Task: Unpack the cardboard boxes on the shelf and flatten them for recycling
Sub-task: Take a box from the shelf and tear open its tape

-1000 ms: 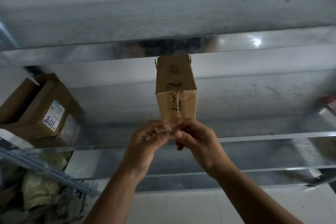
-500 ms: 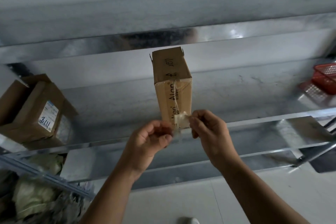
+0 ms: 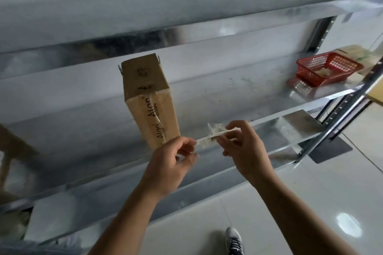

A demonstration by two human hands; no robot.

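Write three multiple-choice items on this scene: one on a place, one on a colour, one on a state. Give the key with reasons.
1. The tall brown cardboard box stands:
A. on the grey metal shelf
B. on the floor
C. inside a basket

2. The plastic mesh basket is:
A. blue
B. red
C. green

3. The crumpled strip of clear tape is:
A. lying on the floor
B. pinched between the left hand and the right hand
C. wound round the basket

Key: 1 A, its base rests on the shelf board; 2 B, its walls show red; 3 B, each hand pinches one end.
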